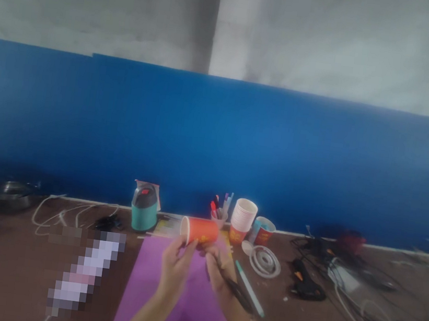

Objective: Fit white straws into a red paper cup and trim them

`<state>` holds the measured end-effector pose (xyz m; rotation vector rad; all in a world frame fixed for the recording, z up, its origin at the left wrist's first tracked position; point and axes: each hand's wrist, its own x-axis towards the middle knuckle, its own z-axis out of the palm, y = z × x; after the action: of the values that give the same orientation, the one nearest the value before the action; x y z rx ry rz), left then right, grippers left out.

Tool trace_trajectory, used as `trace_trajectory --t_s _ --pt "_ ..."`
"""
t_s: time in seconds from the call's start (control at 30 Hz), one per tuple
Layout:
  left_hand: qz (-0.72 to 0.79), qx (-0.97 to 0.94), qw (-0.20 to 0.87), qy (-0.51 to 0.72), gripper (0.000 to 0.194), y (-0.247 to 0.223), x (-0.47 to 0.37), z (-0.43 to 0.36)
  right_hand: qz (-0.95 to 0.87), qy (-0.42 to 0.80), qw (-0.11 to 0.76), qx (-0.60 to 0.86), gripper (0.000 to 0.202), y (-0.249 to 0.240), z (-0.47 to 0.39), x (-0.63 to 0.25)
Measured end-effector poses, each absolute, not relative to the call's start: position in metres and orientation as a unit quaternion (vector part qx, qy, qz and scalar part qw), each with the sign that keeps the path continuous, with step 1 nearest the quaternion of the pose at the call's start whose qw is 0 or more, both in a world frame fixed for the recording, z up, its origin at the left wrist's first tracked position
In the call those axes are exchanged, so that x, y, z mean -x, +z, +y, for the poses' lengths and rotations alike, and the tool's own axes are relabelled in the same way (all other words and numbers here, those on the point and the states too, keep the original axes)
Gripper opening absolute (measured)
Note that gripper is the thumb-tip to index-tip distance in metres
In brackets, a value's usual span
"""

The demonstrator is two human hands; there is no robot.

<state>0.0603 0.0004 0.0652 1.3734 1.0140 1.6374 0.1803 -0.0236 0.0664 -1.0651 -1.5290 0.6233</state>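
An orange paper cup [205,231] lies sideways in the air above the purple sheet [151,278], its white-rimmed mouth facing left. My left hand [177,261] is closed around the cup's lower side near the mouth. Close to the cup's base, my right hand [218,271] grips a slim black tool [238,292] that slants down to the right along the palm. Blur and the fingers hide the tool's front end, so its kind is unclear. Whether it touches the cup I cannot tell. Right of this hand, a white marker with green ends [250,290] rests on the table.
Behind the cup stand a pen holder [218,218], a stack of paper cups [242,219] and another cup [264,231]. A tape roll [265,262] and a black glue gun [306,283] lie right, beside tangled cables. A teal container [144,212] stands left.
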Motion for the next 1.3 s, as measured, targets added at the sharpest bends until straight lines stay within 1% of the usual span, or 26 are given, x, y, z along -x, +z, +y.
trace_trajectory --t_s 0.33,0.5,0.63,0.77,1.17,1.3 --pt "0.364 -0.508 0.435 0.648 0.02 0.07 -0.063 -0.001 -0.633 0.27 0.566 0.454 0.026 0.048 -0.013 -0.182" --pt "0.345 -0.492 0.459 0.654 0.021 0.07 -0.063 -0.002 -0.64 0.268 0.552 0.463 0.025 0.057 -0.017 -0.182" --pt "0.325 -0.491 0.476 0.653 0.025 0.072 -0.063 -0.004 -0.642 0.242 0.557 0.468 0.024 0.065 -0.02 -0.181" --pt "0.327 -0.486 0.483 0.651 0.026 0.074 -0.063 -0.005 -0.646 0.23 0.563 0.461 0.023 0.068 -0.02 -0.182" --pt "0.32 -0.506 0.468 0.65 0.027 0.071 -0.064 -0.003 -0.635 0.275 0.569 0.444 0.027 0.054 -0.013 -0.184" --pt "0.333 -0.512 0.464 0.642 0.027 0.069 -0.063 -0.002 -0.629 0.271 0.571 0.453 0.027 0.055 -0.013 -0.184"
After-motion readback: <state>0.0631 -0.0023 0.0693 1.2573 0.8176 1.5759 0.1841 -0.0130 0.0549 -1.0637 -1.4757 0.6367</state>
